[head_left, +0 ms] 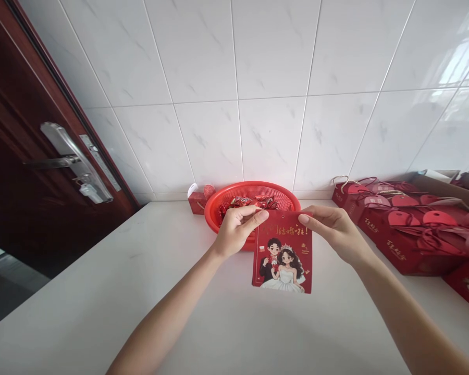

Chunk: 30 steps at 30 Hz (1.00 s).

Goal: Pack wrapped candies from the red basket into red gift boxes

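Observation:
A red wedding card [283, 260] with a cartoon bride and groom and gold lettering hangs upright above the white tabletop. My left hand [240, 228] pinches its upper left corner between thumb and fingers. At the upper right corner, my right hand [332, 229] holds it the same way. A small hole shows near the middle of the card's top edge. Just behind the card and my left hand stands a red plastic basket [219, 200] with red-wrapped candies [240, 202] in it; its front is partly hidden.
A small red box [197, 203] stands left of the basket, by the tiled wall. Several red gift boxes [406, 250] with ribbons crowd the right side, near a cardboard carton [433, 182]. A dark red door [23, 156] with a metal handle is at the left.

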Motion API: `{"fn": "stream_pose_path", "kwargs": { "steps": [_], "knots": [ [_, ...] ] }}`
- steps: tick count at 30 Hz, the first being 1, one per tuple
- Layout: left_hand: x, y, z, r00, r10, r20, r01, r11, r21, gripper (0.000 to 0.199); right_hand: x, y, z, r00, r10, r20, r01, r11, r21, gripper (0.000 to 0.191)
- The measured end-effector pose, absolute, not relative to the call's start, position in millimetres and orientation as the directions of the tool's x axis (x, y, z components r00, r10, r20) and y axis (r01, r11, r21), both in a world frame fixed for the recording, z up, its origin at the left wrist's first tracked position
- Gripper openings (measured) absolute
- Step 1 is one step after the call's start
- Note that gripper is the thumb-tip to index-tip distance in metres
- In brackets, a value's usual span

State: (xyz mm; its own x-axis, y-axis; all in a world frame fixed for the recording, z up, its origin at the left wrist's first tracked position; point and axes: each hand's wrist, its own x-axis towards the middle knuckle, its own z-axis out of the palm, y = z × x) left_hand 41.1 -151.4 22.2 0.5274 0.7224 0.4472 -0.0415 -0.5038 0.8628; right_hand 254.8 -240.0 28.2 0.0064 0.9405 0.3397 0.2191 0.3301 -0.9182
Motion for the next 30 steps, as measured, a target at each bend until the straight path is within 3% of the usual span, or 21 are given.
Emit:
{"fn": "stream_pose_path", "kwargs": {
  "steps": [13,30],
  "knots": [
    [43.1,-150.1,17.2,0.527,0.712,0.465,-0.043,-0.523,0.851,0.043,258.5,-239.3,28.6,0.054,0.927,0.37,0.324,0.334,-0.885,0.04],
    [44.5,-150.5,15.8,0.528,0.711,0.464,-0.062,-0.512,0.857,0.042,260.8,-240.0,28.4,0.003,0.948,0.319,0.221,0.31,-0.925,0.036]
  ]
}}
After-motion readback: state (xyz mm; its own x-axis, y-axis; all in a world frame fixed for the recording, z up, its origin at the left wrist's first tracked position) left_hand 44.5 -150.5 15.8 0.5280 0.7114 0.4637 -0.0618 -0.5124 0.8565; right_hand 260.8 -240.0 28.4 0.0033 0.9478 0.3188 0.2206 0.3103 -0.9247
